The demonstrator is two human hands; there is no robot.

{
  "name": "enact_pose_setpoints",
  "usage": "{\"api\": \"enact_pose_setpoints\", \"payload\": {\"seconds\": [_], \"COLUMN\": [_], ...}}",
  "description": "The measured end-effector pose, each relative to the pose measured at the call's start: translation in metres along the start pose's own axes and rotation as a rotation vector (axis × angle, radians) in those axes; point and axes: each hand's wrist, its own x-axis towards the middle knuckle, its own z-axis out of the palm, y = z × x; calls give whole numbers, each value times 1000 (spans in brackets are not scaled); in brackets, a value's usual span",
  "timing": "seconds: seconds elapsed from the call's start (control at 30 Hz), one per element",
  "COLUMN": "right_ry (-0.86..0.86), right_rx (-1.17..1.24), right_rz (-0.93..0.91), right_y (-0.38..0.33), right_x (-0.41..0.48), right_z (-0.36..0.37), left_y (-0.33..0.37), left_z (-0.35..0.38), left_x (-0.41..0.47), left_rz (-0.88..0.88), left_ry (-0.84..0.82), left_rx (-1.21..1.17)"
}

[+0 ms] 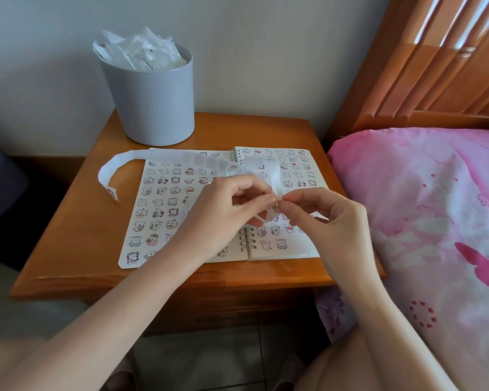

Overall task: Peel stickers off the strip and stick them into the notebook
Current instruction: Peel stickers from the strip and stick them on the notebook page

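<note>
Over the open notebook (294, 250) on the tabletop (82, 235), your left hand (223, 210) curls its fingers round the white strip (141, 155), gripping it near the spiral binding. Your right hand (328, 221) pinches a small sticker (278, 203) between thumb and forefinger, right against the left fingertips. From there the strip runs back along the notebook's top edge and curls off to the left. Rows of stickers (157, 203) cover both pages. Behind stands a grey bin (153, 100) stuffed with white scraps.

No readable text, numbers or brands. The notebook (299, 246) pages and the strip (167, 156) carry only small cartoon stickers (152, 239); any lettering is too small to tell.
</note>
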Motion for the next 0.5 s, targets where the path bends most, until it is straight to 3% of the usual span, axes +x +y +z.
{"api": "enact_pose_setpoints", "payload": {"seconds": [0.5], "right_ry": [-59], "right_rx": [-91], "right_rz": [-4], "right_y": [0], "right_x": [-2], "right_z": [1], "left_y": [3], "left_z": [1], "left_x": [-2], "left_rz": [-93], "left_ry": [27], "left_rx": [10]}}
